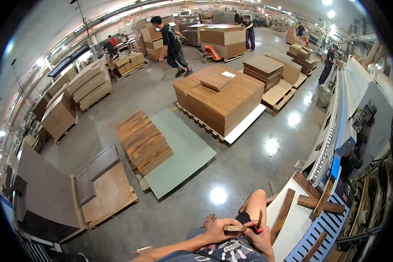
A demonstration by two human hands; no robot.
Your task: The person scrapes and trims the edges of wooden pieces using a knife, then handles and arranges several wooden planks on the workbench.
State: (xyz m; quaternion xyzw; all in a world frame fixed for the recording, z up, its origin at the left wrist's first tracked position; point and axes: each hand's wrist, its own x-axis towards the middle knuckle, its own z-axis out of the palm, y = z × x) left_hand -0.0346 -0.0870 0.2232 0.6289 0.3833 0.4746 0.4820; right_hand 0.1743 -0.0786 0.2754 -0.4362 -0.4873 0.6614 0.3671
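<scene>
My left hand (217,231) is closed around a short wooden piece (233,228), held level in front of my body. Close beside it, my right hand (262,239) grips a slim brown upright thing (260,217) with a bit of red at its lower part; its exact kind does not show. The two hands nearly meet at the end of the wooden piece. To the right of my right hand, a dark wood strip (283,214) lies on a white board (275,207), near my bare knee.
More wood strips lie across a blue slatted surface (329,227) beside a long machine (336,118) on the right. Ahead stand a stack of brown panels (222,102), a striped wood stack (144,139) and a green sheet (179,153). A person (171,43) walks farther back.
</scene>
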